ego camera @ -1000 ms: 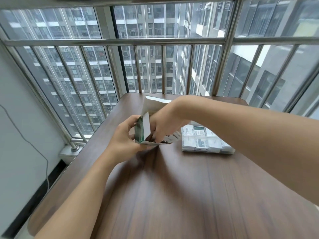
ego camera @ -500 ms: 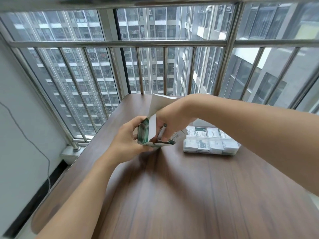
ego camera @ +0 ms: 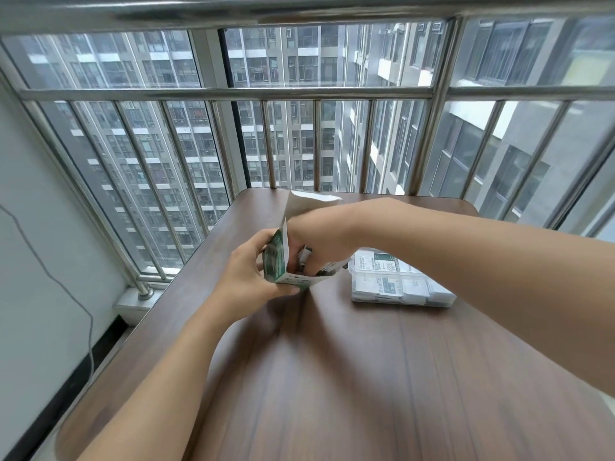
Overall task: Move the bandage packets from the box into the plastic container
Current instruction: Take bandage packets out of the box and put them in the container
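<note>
Table [ego camera: 332, 377] bears container [ego camera: 432, 299], packets [ego camera: 382, 287] inside, right of box [ego camera: 278, 261]. Left hand [ego camera: 246, 277] grips box; right hand [ego camera: 316, 241] reaches inside, fingers curled, hold unclear. Packets likely light, slippery: pinch edges.

Brown wood table [ego camera: 366, 377] w/ clear plastic container [ego camera: 404, 289] of packets on it.

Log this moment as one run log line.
left hand: holds bandage box | right hand: fingers inside box, on packets | plastic container: on table, part filled
</note>
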The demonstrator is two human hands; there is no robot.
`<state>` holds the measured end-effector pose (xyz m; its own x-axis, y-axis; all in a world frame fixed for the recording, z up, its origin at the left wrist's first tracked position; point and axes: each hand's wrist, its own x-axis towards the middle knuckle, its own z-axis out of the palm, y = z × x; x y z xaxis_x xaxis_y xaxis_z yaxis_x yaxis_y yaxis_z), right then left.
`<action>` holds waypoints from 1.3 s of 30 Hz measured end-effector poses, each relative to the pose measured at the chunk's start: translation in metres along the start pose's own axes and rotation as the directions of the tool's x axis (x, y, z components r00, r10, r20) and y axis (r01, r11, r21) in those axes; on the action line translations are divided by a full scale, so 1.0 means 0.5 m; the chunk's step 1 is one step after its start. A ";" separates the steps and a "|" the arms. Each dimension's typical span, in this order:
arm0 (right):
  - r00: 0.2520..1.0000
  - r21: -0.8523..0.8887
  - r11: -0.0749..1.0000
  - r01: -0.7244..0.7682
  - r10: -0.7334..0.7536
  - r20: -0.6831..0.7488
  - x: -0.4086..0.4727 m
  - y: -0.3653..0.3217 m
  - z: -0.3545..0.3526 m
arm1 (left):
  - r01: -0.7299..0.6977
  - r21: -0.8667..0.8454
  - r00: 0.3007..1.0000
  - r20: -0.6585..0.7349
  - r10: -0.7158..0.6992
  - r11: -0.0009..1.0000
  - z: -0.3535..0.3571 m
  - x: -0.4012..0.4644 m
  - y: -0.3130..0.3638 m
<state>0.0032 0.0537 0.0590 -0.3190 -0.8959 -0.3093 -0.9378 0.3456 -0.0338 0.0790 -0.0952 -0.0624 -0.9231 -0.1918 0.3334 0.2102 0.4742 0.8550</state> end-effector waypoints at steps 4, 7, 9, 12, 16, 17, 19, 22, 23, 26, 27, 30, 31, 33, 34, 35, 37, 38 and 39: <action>0.992 -0.029 0.996 -0.079 0.075 -0.105 0.019 0.010 0.016 | 0.026 0.008 0.997 -0.078 -0.025 1.000 0.009 0.006 -0.002; 0.981 0.033 0.993 -0.109 0.113 -0.156 0.025 0.020 0.017 | 0.042 0.032 0.992 -0.116 -0.038 0.999 0.018 0.011 -0.001; 0.975 0.089 0.986 -0.144 0.157 -0.160 0.027 0.031 0.015 | 0.039 0.047 0.993 -0.117 -0.033 0.998 0.020 0.013 -0.001; 0.971 0.147 0.975 -0.166 0.188 -0.149 0.028 0.042 0.012 | 0.035 0.056 0.994 -0.109 -0.029 0.998 0.020 0.016 -0.003; 0.987 0.165 0.977 -0.134 0.146 -0.063 0.020 0.044 0.020 | -0.017 0.068 0.994 -0.108 0.024 0.998 0.026 0.013 0.005; 0.993 0.150 0.984 -0.100 0.108 -0.046 0.016 0.038 0.023 | -0.038 0.082 0.994 -0.103 0.046 0.996 0.029 0.012 0.010; 0.999 0.132 0.991 0.000 0.005 -0.039 0.014 0.028 0.034 | -0.071 0.105 0.993 -0.090 0.080 0.992 0.034 0.012 0.014; 0.997 0.067 0.995 0.068 -0.065 -0.051 0.017 0.019 0.042 | -0.067 0.104 0.994 -0.077 0.075 0.992 0.037 0.013 0.004; 0.997 0.053 0.996 0.068 -0.066 -0.049 0.020 0.018 0.045 | -0.051 0.084 0.995 -0.078 0.058 0.995 0.037 0.012 -0.001; 0.997 0.135 0.991 0.000 0.010 -0.072 0.022 0.012 0.043 | -0.014 0.014 0.999 -0.052 0.015 1.000 0.033 0.005 -0.023; 0.996 0.166 0.986 -0.028 0.042 -0.082 0.019 0.012 0.038 | -0.005 0.004 1.000 -0.027 0.005 1.000 0.032 0.002 -0.028; 0.992 0.317 0.946 -0.062 0.092 -0.080 -0.001 0.017 0.026 | 0.012 0.004 1.000 0.005 -0.012 1.000 0.028 -0.003 -0.035; 0.995 0.428 0.903 -0.043 0.078 -0.062 -0.009 0.020 0.024 | 0.008 -0.006 1.000 0.003 -0.008 1.000 0.027 -0.006 -0.034; 0.998 0.651 0.759 -0.029 0.054 -0.019 -0.027 0.021 0.020 | -0.015 0.006 1.000 -0.021 0.015 1.000 0.027 -0.009 -0.033; 0.999 0.704 0.710 -0.028 0.050 -0.010 -0.037 0.024 0.018 | -0.029 0.011 0.999 -0.039 0.030 1.000 0.027 -0.010 -0.035; 0.999 0.721 0.692 -0.024 0.051 -0.015 -0.048 0.028 0.015 | -0.042 0.009 0.998 -0.054 0.042 0.999 0.026 -0.011 -0.035; 0.997 0.714 0.700 -0.009 0.066 -0.052 -0.082 0.037 0.006 | -0.044 0.038 0.995 -0.091 0.047 0.998 0.025 -0.011 -0.037; 0.992 0.728 0.685 0.011 0.084 -0.094 -0.103 0.042 0.003 | -0.034 0.064 0.993 -0.114 0.041 0.997 0.024 -0.008 -0.041; 0.982 0.766 0.641 0.045 0.113 -0.152 -0.125 0.046 0.005 | -0.015 0.062 0.991 -0.136 0.023 0.998 0.025 -0.006 -0.044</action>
<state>0.0022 0.1184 0.0755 -0.4398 -0.8832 -0.1626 -0.5107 0.3949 -0.7637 0.0734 -0.0943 -0.0870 -0.8659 -0.2956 0.4036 0.2035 0.5289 0.8239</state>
